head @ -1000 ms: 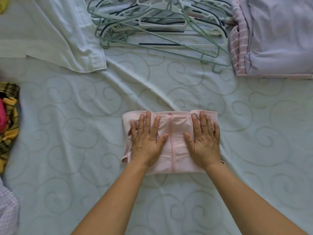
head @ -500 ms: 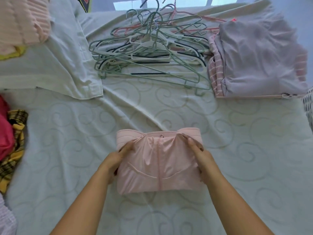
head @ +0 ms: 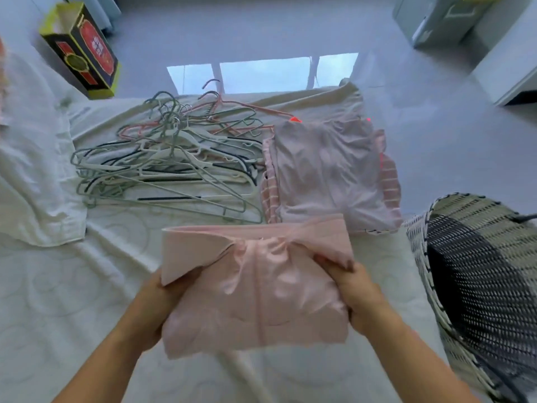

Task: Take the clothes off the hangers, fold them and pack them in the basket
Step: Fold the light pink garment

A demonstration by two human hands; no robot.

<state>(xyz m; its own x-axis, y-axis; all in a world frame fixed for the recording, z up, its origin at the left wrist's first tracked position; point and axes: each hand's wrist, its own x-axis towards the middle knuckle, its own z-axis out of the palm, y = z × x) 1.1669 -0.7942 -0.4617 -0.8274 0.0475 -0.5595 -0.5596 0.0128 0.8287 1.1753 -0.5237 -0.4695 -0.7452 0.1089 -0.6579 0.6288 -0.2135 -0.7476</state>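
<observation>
A folded pink garment (head: pixel 255 289) with a centre zip is lifted above the bed. My left hand (head: pixel 158 303) grips its left side from underneath, mostly hidden by the cloth. My right hand (head: pixel 353 295) grips its right side, thumb on top. The woven basket (head: pixel 476 274), dark inside, stands at the right edge of the bed, close to my right hand. A pile of several empty hangers (head: pixel 171 167) lies at the far side of the bed.
A stack of folded clothes, lilac on pink-striped (head: pixel 328 173), sits just beyond the pink garment. A white shirt (head: pixel 32 175) lies at the left. A dark printed box (head: pixel 84 50) stands on the floor beyond the bed, and pale furniture (head: pixel 470 27) at the far right.
My hands went from pressing flat on the pink garment to gripping its sides and lifting it off the bed. The view tilted up and right, bringing the basket into sight.
</observation>
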